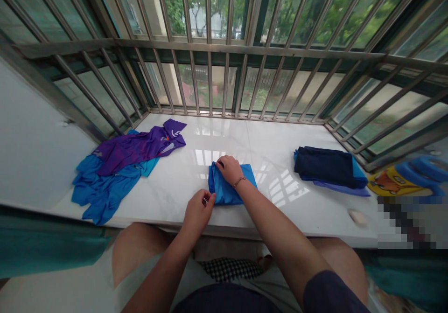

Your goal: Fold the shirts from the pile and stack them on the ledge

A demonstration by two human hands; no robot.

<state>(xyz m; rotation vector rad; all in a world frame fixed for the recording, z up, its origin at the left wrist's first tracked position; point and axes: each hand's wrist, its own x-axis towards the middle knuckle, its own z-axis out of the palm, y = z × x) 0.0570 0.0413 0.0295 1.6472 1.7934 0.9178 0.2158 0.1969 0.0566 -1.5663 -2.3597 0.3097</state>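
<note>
A folded blue garment (231,192) lies on the white sill in front of me; what kind of garment it is cannot be made out. My right hand (229,169), with a bracelet on its wrist, reaches over it, fingers pinched on the fabric at its far left corner. At the near left corner my left hand (200,209) has thumb and fingers closed on the edge. Off to the left lie a crumpled purple shirt (136,150) and blue clothing (105,196) partly under it. To the right is a stack of folded clothes (324,166), dark navy on top.
The glossy white sill (168,201) runs up to a window with metal bars (224,47). At the right end stands a yellow and blue container (402,177). A small pale object (357,218) lies near the front edge. Part of the right side is pixelated.
</note>
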